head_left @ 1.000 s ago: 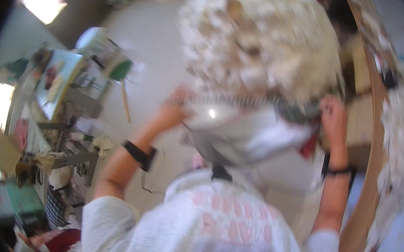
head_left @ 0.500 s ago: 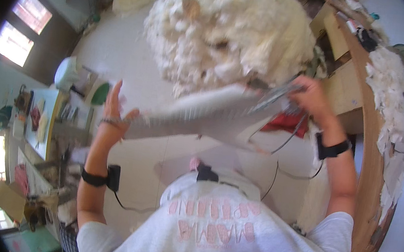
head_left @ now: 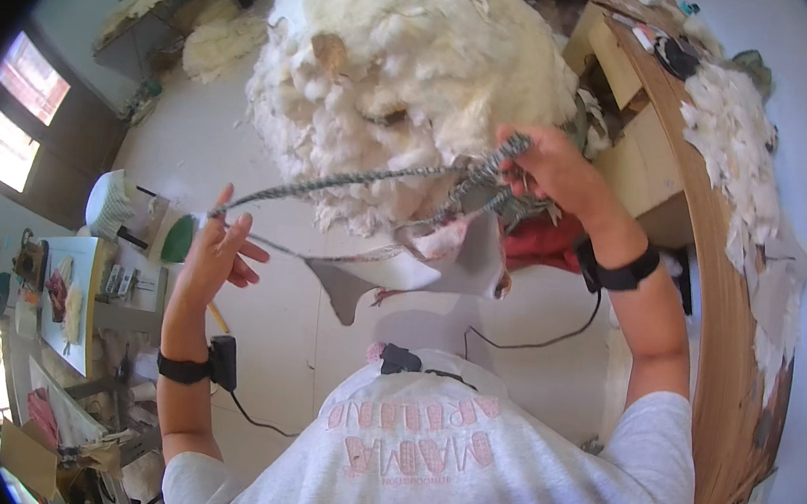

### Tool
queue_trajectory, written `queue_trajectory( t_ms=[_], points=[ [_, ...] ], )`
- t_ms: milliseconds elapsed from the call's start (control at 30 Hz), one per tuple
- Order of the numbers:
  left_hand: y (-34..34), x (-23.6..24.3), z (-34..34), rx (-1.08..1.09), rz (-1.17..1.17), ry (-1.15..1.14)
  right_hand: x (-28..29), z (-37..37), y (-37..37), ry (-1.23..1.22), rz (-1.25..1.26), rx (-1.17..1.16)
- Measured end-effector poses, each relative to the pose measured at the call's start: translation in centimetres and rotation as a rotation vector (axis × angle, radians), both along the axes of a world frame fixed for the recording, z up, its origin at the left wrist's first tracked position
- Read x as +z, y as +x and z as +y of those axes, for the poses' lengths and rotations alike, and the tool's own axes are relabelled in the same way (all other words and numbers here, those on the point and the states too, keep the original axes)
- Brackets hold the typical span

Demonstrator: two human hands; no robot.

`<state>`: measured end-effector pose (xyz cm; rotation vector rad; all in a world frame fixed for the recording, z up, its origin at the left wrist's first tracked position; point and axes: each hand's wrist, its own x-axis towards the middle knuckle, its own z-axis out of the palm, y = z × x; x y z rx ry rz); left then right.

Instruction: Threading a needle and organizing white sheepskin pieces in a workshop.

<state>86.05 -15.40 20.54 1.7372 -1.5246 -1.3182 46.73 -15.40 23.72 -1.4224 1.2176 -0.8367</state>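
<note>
A grey-green twisted rope (head_left: 352, 178) stretches between my two hands. My right hand (head_left: 559, 175) is closed round a bunched part of it at the right, with loose strands hanging below the fingers. At the left, my left hand (head_left: 217, 254) has its fingers stretched apart, and the rope's loop passes round it near the thumb. Below the rope hangs a limp grey and white sheet (head_left: 457, 269), perhaps a skin, with ragged edges; how it joins the rope cannot be made out. Just beyond my hands rises a big heap of cream-white fleece (head_left: 417, 62).
A long wooden bench (head_left: 702, 238) with white fleece scraps (head_left: 736, 127) runs along the right. Something red (head_left: 545, 244) lies beside it. On the left stand a cluttered light-topped table (head_left: 72, 287) and a white ribbed object (head_left: 110, 204). A black cable (head_left: 538, 347) trails from my right wristband.
The grey sheet, stretched out between my hands before, now droops while the rope spans them. My right hand has moved left, and my left hand has dropped slightly.
</note>
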Motion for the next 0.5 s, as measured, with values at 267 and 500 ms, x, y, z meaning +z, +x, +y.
queue_trajectory(
  t_ms=[267, 500],
  points=[
    [-4.5, 3.8, -0.9, -0.287, -0.293, -1.093, 4.2, 0.5, 0.7, -0.014, 0.091, 0.285],
    [-16.8, 1.3, 1.8, -0.942, 0.871, 0.146, 6.6, 2.7, 4.3, -0.193, 0.093, 0.304]
  ],
)
